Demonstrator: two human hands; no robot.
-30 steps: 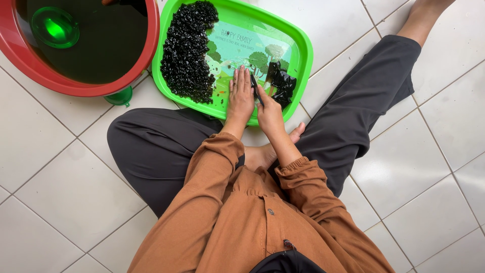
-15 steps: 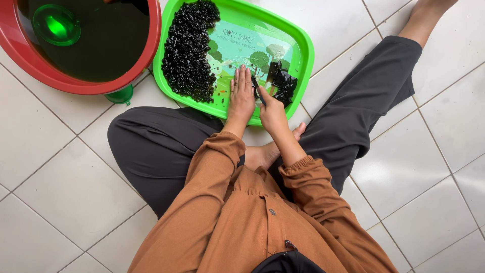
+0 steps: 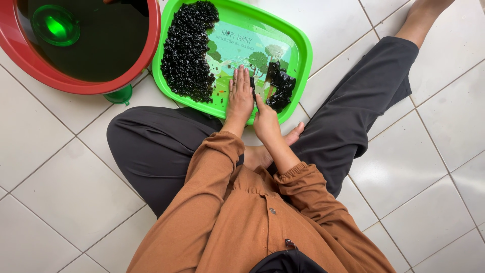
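A green tray point(image 3: 302, 48) lies on the tiled floor in front of my crossed legs. A heap of small black jelly cubes point(image 3: 188, 50) fills its left side, and a few larger black jelly pieces point(image 3: 281, 87) lie at its right. My left hand point(image 3: 240, 97) rests flat on the tray's near part, fingers straight and together. A dark piece point(image 3: 252, 83) lies against its right edge. My right hand point(image 3: 265, 120) is beside it at the tray's near rim. Its fingers are curled and its forefinger stretches along a thin blade, mostly hidden, that reaches the dark piece.
A red basin point(image 3: 151, 45) of dark liquid stands at the far left, touching the tray, with a green scoop point(image 3: 55, 24) sunk in it. A small green object point(image 3: 119, 95) pokes out under its rim. My bare foot point(image 3: 424, 17) reaches out at the far right. White tiles lie all around.
My right hand has drawn slightly back toward my body along the dark piece. The left hand stays flat in the same place.
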